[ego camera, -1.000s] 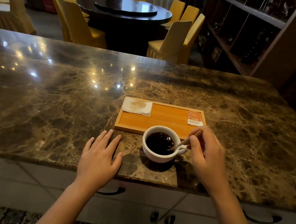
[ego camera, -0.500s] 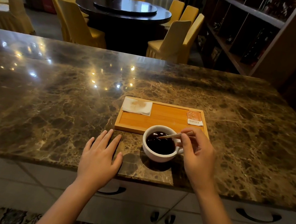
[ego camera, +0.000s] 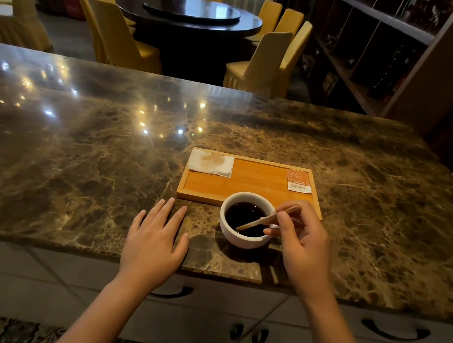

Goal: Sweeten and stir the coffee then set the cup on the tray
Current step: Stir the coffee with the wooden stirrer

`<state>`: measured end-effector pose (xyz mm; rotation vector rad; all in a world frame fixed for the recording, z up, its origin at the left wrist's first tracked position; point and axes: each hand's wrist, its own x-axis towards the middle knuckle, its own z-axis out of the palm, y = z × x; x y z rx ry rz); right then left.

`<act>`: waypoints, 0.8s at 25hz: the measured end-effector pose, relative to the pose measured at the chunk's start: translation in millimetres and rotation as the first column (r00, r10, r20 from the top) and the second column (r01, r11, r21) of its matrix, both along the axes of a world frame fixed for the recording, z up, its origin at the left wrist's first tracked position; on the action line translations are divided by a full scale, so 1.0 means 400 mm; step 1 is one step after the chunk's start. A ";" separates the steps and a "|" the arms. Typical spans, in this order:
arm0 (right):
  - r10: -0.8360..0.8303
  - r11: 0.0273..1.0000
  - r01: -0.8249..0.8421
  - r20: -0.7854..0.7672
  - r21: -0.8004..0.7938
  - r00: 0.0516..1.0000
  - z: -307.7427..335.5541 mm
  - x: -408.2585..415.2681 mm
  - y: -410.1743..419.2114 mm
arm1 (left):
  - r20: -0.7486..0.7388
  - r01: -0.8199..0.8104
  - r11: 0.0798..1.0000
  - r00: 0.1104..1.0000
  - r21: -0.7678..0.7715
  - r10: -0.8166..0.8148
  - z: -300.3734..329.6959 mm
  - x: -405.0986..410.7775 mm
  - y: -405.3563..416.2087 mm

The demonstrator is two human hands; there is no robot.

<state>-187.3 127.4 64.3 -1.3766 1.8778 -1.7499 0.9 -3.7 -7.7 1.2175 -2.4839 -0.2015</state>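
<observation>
The right hand (ego camera: 303, 248) has its grip pinched on a thin wooden stir stick (ego camera: 266, 218), thumb and forefinger clamped near the upper end while the lower end dips into the dark coffee (ego camera: 244, 218). The stick lies at a shallow slant across the right side of the white cup (ego camera: 241, 240). The cup stands on the marble worktop (ego camera: 70, 176), just in front of the near edge of the wooden tray (ego camera: 246, 189) and not yet on it.

The left hand (ego camera: 153, 241) lies flat on the worktop, fingers spread and holding nothing, beside the cup but apart from it, so nothing steadies the cup.

With the cup unbraced, a hard push of the stick against the inner wall could slide or tip it on the polished stone. The coffee looks fairly high in the cup, so a brisk stir might slop it over the rim. When the cup is lifted, its foot could catch the tray's raised lip and spill. On the tray, a folded napkin (ego camera: 211, 163) sits at the far left corner and an orange sugar packet (ego camera: 298, 180) at the far right; both leave the middle free, though a careless landing could still wet either one.
</observation>
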 end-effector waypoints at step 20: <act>-0.093 0.996 0.094 -0.108 0.004 0.990 -0.011 0.007 0.006 | -0.010 0.002 1.000 1.000 -0.007 -0.002 0.000 0.000 0.000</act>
